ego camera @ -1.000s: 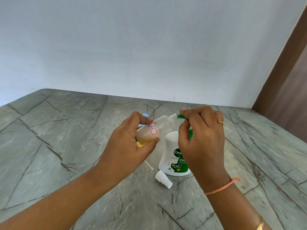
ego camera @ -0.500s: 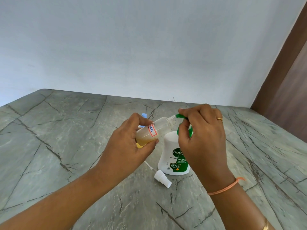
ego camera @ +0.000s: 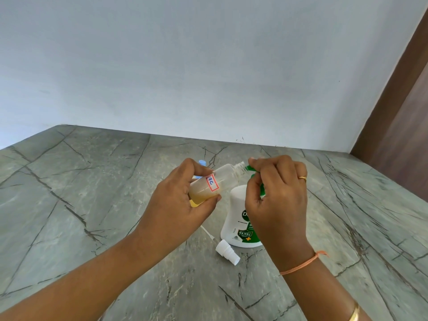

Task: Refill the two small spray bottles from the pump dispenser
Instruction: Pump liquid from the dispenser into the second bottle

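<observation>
My left hand [ego camera: 183,202] grips a small clear spray bottle [ego camera: 222,179] with a red-edged label, tilted so its open threaded neck meets the green pump spout [ego camera: 250,168]. Yellowish liquid fills its lower part. My right hand [ego camera: 278,195] curls over the green pump head of the white pump dispenser [ego camera: 236,214], which stands on the table; the hand hides most of the pump. A white spray cap [ego camera: 228,252] with its thin dip tube lies on the table in front of the dispenser. A light blue cap [ego camera: 202,162] peeks out behind my left hand; what it belongs to is hidden.
The grey marble-patterned tabletop [ego camera: 92,205] runs back to a pale wall [ego camera: 208,66]. A brown wooden panel [ego camera: 403,126] stands at the right edge.
Both hands and the bottle stay almost still at the pump spout; my right hand has dipped slightly on the pump head.
</observation>
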Action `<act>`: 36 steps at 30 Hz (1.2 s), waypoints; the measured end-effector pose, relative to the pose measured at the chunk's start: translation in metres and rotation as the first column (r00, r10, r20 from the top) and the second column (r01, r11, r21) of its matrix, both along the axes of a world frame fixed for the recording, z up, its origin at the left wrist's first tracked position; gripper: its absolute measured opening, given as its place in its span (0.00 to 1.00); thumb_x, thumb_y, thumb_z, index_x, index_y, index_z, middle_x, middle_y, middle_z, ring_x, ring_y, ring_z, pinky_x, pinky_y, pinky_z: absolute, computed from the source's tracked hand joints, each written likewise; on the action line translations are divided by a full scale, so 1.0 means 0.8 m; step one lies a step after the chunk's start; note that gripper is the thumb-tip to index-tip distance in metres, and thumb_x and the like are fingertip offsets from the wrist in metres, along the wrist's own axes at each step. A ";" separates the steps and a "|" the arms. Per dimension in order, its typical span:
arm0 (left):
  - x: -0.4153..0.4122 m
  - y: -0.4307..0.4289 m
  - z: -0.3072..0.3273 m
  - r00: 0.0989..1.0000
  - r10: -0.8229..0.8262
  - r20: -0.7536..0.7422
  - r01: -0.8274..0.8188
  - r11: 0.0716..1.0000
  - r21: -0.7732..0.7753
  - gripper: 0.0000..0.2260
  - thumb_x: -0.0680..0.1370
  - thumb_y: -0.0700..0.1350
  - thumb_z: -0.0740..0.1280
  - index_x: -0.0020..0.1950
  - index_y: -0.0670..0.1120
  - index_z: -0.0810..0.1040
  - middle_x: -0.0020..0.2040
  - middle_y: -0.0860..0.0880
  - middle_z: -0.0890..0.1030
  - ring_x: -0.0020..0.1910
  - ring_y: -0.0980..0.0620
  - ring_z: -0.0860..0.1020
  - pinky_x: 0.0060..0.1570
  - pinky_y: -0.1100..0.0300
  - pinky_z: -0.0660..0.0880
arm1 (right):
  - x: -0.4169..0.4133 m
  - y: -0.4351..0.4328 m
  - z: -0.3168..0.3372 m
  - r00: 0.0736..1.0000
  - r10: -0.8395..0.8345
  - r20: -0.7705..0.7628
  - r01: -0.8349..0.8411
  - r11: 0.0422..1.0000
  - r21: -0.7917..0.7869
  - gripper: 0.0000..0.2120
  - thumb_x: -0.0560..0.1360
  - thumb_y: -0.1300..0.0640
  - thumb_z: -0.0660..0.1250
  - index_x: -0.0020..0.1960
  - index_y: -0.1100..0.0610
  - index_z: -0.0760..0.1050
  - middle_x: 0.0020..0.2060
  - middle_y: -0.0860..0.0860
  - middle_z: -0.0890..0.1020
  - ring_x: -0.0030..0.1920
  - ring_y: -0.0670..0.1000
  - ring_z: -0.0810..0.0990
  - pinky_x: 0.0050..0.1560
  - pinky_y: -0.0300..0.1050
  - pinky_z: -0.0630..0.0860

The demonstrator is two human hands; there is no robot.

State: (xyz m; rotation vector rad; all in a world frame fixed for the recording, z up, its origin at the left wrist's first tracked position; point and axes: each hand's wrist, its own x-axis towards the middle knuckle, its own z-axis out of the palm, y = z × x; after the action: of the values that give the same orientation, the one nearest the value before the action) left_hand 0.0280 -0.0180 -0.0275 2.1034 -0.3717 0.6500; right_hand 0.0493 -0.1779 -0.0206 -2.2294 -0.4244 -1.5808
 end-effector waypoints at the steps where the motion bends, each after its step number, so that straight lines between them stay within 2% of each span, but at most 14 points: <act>1: 0.000 0.000 0.000 1.000 -0.003 0.000 0.003 1.000 -0.003 0.18 0.69 0.48 0.74 0.48 0.62 0.67 0.57 0.55 0.77 0.45 0.59 0.79 0.42 0.68 0.78 | -0.001 -0.001 0.001 1.000 0.000 -0.007 0.000 1.000 0.001 0.11 0.72 0.64 0.59 0.46 0.63 0.80 0.39 0.56 0.77 0.41 0.54 0.72 0.46 0.39 0.63; 6: -0.002 -0.002 0.001 1.000 -0.004 0.007 0.004 1.000 -0.016 0.17 0.69 0.48 0.74 0.48 0.61 0.68 0.57 0.55 0.78 0.46 0.58 0.79 0.43 0.60 0.80 | -0.006 -0.008 0.017 0.997 0.035 -0.070 -0.035 0.999 -0.010 0.11 0.70 0.64 0.58 0.46 0.62 0.79 0.40 0.56 0.77 0.40 0.59 0.75 0.46 0.38 0.62; 10: -0.004 -0.002 0.002 1.000 -0.023 -0.003 0.022 0.998 -0.060 0.15 0.69 0.47 0.74 0.49 0.58 0.70 0.57 0.54 0.78 0.46 0.55 0.80 0.44 0.55 0.80 | -0.009 -0.008 0.025 0.995 0.022 -0.098 -0.025 0.999 -0.034 0.12 0.69 0.62 0.58 0.45 0.62 0.79 0.39 0.56 0.77 0.40 0.57 0.75 0.45 0.39 0.63; 16: -0.004 -0.002 0.002 0.999 -0.032 0.007 0.033 0.997 -0.074 0.15 0.69 0.46 0.74 0.50 0.56 0.70 0.55 0.54 0.79 0.45 0.55 0.81 0.43 0.52 0.80 | -0.007 -0.002 0.016 0.999 0.027 -0.047 -0.027 1.000 0.004 0.11 0.70 0.65 0.59 0.44 0.63 0.80 0.39 0.56 0.77 0.38 0.59 0.76 0.45 0.38 0.61; 22: -0.003 -0.002 0.001 1.000 -0.028 -0.007 0.027 0.997 -0.067 0.16 0.69 0.46 0.74 0.49 0.56 0.70 0.54 0.55 0.79 0.45 0.56 0.80 0.42 0.53 0.80 | -0.003 0.001 0.004 1.000 0.019 -0.016 -0.019 1.000 0.014 0.11 0.71 0.65 0.59 0.44 0.63 0.80 0.38 0.56 0.77 0.37 0.57 0.74 0.45 0.38 0.61; 27: -0.004 -0.002 0.001 1.000 -0.015 -0.017 0.014 0.999 -0.048 0.16 0.69 0.46 0.74 0.50 0.56 0.70 0.54 0.55 0.79 0.44 0.58 0.80 0.41 0.56 0.80 | -0.004 0.000 0.009 0.997 0.021 -0.068 -0.019 1.000 0.025 0.11 0.71 0.64 0.59 0.45 0.62 0.80 0.38 0.55 0.77 0.39 0.57 0.74 0.44 0.37 0.61; 31: -0.005 -0.003 0.002 1.000 -0.017 -0.014 0.016 0.998 -0.057 0.16 0.69 0.47 0.74 0.49 0.57 0.70 0.54 0.55 0.79 0.44 0.59 0.80 0.42 0.56 0.80 | -0.011 -0.008 0.021 0.995 0.032 -0.092 -0.031 0.999 0.010 0.08 0.67 0.67 0.65 0.45 0.62 0.80 0.38 0.55 0.77 0.39 0.56 0.74 0.44 0.37 0.63; 36: -0.007 -0.004 0.004 1.000 -0.016 -0.012 0.015 0.998 -0.060 0.15 0.69 0.47 0.74 0.49 0.57 0.70 0.55 0.56 0.78 0.45 0.58 0.80 0.42 0.57 0.80 | -0.014 -0.006 0.028 0.992 -0.005 -0.128 0.001 1.000 -0.029 0.10 0.66 0.66 0.65 0.45 0.61 0.81 0.37 0.53 0.78 0.39 0.54 0.75 0.39 0.35 0.64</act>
State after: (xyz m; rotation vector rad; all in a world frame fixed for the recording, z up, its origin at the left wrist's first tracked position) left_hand 0.0225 -0.0211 -0.0246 2.0448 -0.3571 0.6314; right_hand 0.0381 -0.1826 0.0020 -2.3379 -0.4094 -1.4314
